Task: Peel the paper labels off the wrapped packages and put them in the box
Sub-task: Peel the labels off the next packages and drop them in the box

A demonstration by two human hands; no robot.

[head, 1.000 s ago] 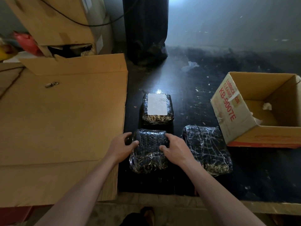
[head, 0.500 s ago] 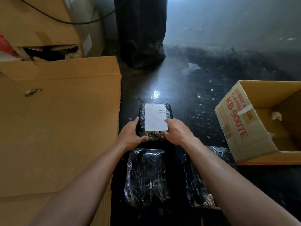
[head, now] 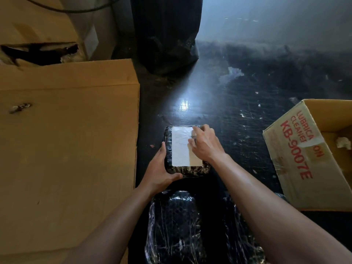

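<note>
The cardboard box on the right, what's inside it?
The open box holds at least one small crumpled whitish scrap lying on its bare cardboard floor. Its near wall and the picture's edge hide the rest of the inside, so more may lie there unseen.

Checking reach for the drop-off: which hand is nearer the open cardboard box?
Right. The right hand rests on the paper label of the far package, on the side toward the cardboard box. The left hand grips that package's opposite, near-left corner.
</note>
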